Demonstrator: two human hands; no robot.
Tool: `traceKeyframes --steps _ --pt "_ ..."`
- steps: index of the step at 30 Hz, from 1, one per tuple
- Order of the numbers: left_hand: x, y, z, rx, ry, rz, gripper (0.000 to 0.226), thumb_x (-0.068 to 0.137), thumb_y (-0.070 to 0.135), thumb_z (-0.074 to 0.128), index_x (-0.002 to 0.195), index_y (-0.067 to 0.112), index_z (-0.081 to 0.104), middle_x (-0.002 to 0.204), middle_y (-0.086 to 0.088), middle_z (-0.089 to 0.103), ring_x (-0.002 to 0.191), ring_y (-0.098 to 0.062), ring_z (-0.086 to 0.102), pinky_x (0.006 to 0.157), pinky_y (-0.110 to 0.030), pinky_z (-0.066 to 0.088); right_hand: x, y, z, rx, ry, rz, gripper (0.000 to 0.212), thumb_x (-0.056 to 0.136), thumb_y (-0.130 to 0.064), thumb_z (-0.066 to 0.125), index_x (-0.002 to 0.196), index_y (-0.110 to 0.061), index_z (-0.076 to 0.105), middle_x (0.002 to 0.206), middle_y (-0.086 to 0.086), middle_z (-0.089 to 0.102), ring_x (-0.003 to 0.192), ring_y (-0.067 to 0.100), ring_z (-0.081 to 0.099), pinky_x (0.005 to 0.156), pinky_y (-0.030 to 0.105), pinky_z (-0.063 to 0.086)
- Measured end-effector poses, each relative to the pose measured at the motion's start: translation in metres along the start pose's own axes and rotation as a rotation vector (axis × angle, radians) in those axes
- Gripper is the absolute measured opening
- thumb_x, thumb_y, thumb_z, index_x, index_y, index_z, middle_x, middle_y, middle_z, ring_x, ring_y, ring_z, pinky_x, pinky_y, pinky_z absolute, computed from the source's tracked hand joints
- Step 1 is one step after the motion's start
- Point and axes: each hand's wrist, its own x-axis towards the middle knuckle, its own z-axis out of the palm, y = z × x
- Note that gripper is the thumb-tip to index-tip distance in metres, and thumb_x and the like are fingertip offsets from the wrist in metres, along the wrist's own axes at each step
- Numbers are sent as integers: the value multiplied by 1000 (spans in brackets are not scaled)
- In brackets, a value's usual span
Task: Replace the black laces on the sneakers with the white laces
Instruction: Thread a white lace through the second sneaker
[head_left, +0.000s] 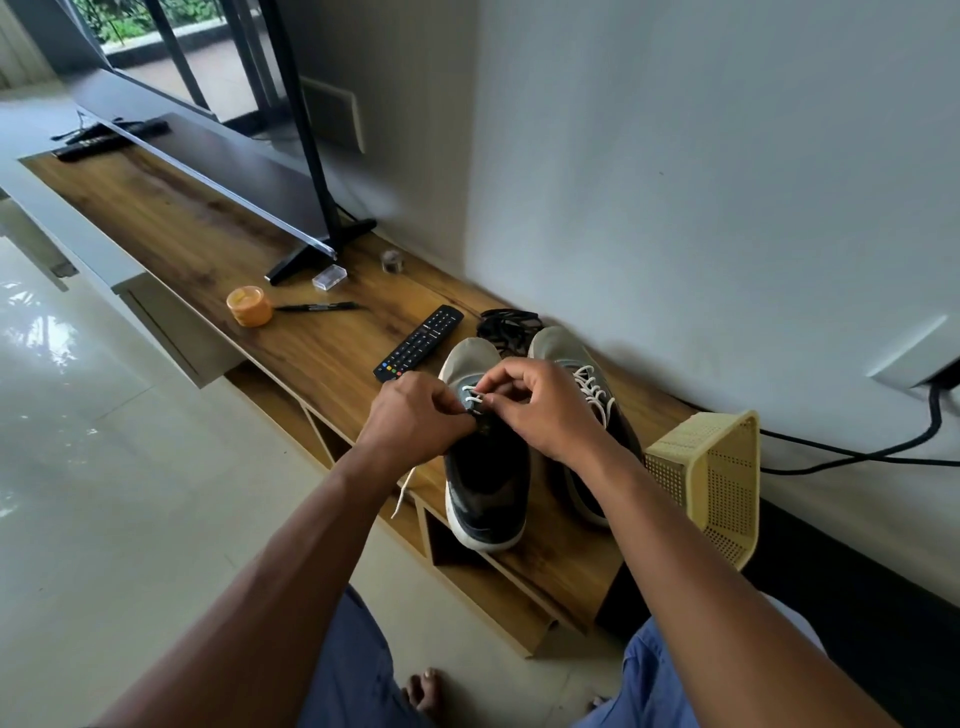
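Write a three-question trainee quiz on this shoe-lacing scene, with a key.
1. True or false: the right shoe already carries a white lace.
2. Which thing lies against the wall behind the shoes? A) black laces B) yellow basket C) orange jar
3. Fill in: both hands, left and right, pinch the white lace over the ____ shoe.

Key: 1 true; 2 A; 3 left.
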Motion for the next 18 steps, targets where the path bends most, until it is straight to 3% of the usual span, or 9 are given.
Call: traceKeyframes --steps 5,9,12,15,18 --pt "1 0 -8 -348 -72 -265 3 91 7 76 92 8 80 90 -12 78 75 -20 78 67 -32 65 -1 -2 9 -199 -28 -113 15 86 -20 80 99 -27 80 91 -8 79 85 7 73 82 30 59" --pt "1 4 -9 -567 -101 -397 12 92 -3 73 104 -3 76 102 -21 75 75 -25 74 53 -27 60 -2 -7 16 -235 28 -148 7 86 -18 78 91 -22 80 83 -5 78 77 11 71 78 30 58" --pt "1 3 -11 -639 -149 -440 16 95 -5 69 109 -4 74 105 -21 74 79 -27 73 53 -27 60 0 -5 18 -232 45 -147 3 85 -19 78 86 -22 79 77 -8 75 72 7 68 72 26 56" --pt "2 2 -13 -671 -179 -461 11 97 -3 67 104 0 75 100 -16 75 84 -25 74 56 -28 62 0 -1 22 -265 47 -143 3 84 -23 79 82 -22 77 73 -10 65 67 7 61 61 17 42" --pt "3 0 -14 -682 -182 -473 11 98 -2 66 101 3 75 96 -13 75 85 -23 74 56 -27 61 1 3 28 -306 57 -129 5 83 -22 78 79 -19 75 80 -5 56 70 13 57 59 10 32"
